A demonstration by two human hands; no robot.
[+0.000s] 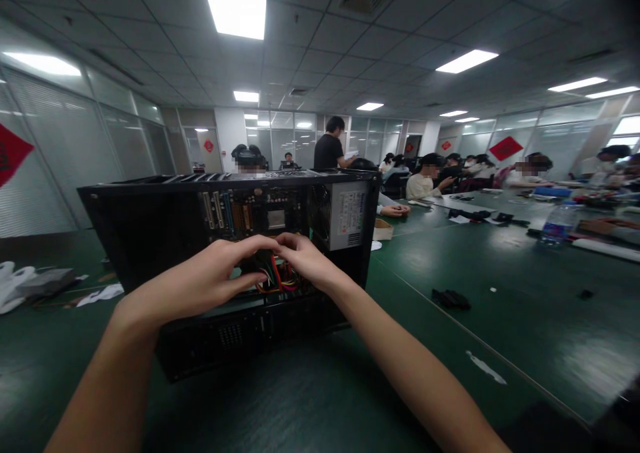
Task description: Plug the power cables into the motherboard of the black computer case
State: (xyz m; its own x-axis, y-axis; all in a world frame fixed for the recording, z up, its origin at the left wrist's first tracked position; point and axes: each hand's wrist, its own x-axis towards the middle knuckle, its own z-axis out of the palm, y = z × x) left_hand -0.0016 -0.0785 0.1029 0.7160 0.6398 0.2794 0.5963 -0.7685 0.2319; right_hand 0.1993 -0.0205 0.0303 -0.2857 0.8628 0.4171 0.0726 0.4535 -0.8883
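Note:
A black computer case (140,239) stands on the table with its side off. Inside it show the motherboard (313,203), slots, and a power supply (347,216) with a label and fan. My left hand (225,266) reaches into the case, thumb and fingers apart, beside a bundle of coloured cables (283,276). My right hand (307,259) bends in from the right above the same cables, its fingers drawn together. Both hands' fingertips come close together in front of the board. What lies at the right fingertips is hidden.
The green table (425,346) bears a black cloth-like item (451,299), a plastic water bottle (559,225) and a small cardboard box (383,229). White plastic and a grey block (49,282) lie at left. Across the table is another person's hand (395,211); several people sit beyond.

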